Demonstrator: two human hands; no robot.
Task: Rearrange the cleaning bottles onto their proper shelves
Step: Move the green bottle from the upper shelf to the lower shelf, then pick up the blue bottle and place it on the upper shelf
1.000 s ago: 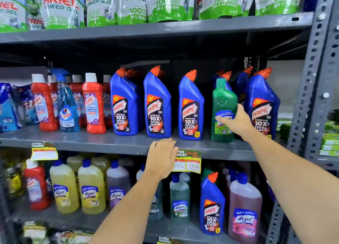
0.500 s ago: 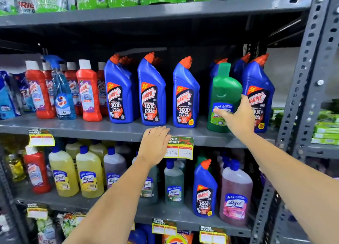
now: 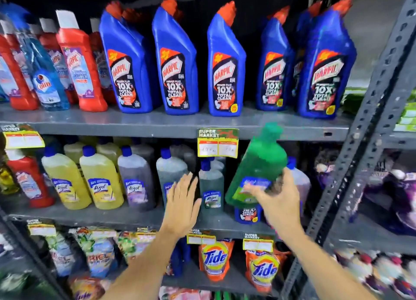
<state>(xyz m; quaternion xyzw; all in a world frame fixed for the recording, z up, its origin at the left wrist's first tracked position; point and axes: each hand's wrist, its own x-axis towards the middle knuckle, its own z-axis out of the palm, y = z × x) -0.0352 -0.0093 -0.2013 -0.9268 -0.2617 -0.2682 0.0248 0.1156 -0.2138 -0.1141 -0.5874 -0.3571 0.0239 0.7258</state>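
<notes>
My right hand [image 3: 278,200] grips a green Lizol bottle [image 3: 258,164] by its lower body. The bottle hangs tilted in the air in front of the lower shelf [image 3: 90,216], below the edge of the upper shelf [image 3: 135,124]. My left hand [image 3: 182,200] is open with fingers spread, in front of the grey-green Lizol bottles [image 3: 211,187] on the lower shelf. Blue Harpic bottles [image 3: 175,63] stand in a row on the upper shelf. A small blue Harpic bottle [image 3: 246,214] on the lower shelf shows under the green bottle, mostly hidden.
Red cleaner bottles [image 3: 78,63] and a blue Colin bottle [image 3: 42,74] stand at the upper left. Yellow Lizol bottles [image 3: 99,178] fill the lower left. Tide pouches [image 3: 216,259] sit on the bottom shelf. A grey perforated upright [image 3: 360,142] bounds the right. A price tag [image 3: 217,143] hangs mid-edge.
My right hand has lifted the green bottle off the upper shelf and brought it down to the lower shelf. My left hand left the upper shelf edge and dropped lower. The view tilted down.
</notes>
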